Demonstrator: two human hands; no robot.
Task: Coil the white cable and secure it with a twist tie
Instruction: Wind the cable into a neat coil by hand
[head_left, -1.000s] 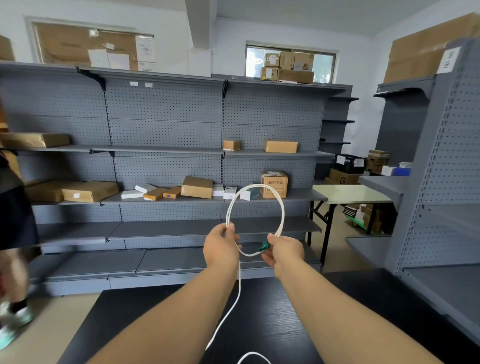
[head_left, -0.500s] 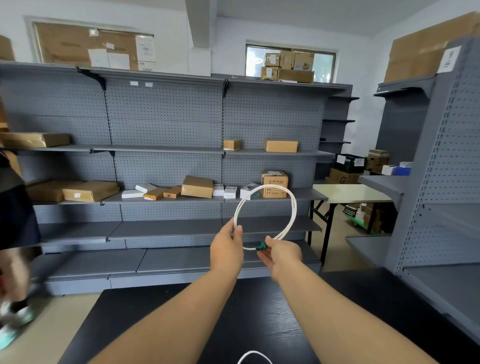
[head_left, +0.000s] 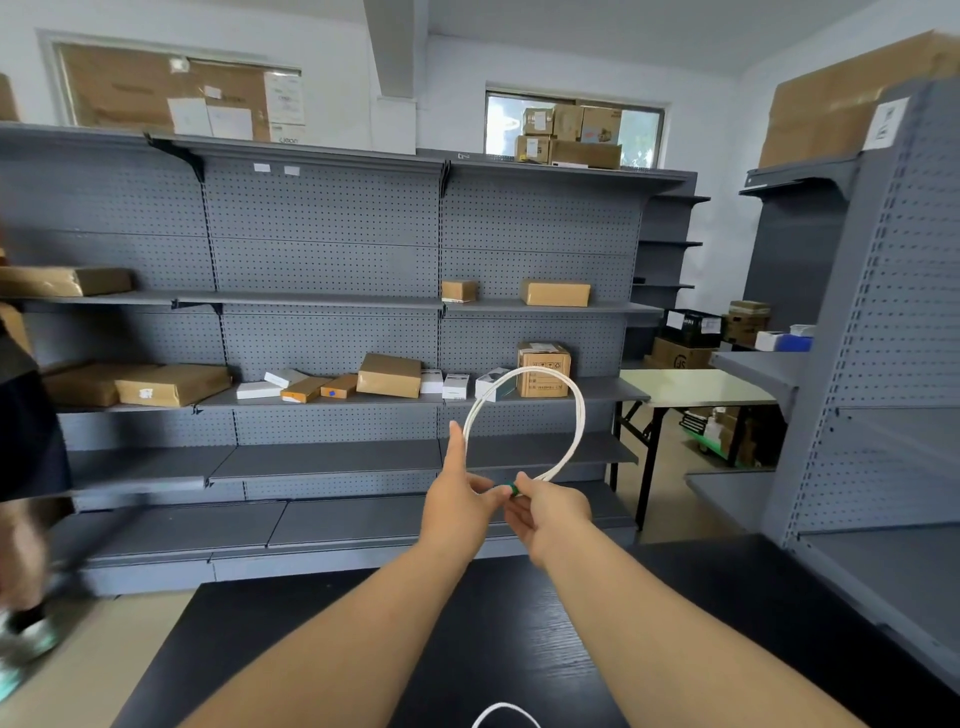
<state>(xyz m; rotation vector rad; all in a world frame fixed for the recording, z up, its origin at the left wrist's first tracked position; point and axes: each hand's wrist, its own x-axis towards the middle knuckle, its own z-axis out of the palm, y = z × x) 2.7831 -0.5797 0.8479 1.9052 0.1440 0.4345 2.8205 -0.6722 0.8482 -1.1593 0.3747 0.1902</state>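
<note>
I hold the thin white cable (head_left: 524, 423) up as a round coil of several strands just right of the frame's centre, in front of the grey perforated-metal shelving (head_left: 322, 270). My left hand (head_left: 457, 506) is closed on the coil's lower left, with one finger stretched straight up along the left side of the loop. My right hand (head_left: 550, 512) pinches the bottom of the coil, where a small green twist tie (head_left: 513, 488) sits between my fingertips; the two hands nearly touch there. A short arc of white cable shows at the bottom edge of the frame, over the black wood-grain table (head_left: 270, 639) that fills the lower part. Behind the coil, a brown cardboard box (head_left: 543, 369) stands on a middle shelf. At the far left edge a blurred figure in dark clothing (head_left: 26, 441) is partly in view.
</note>
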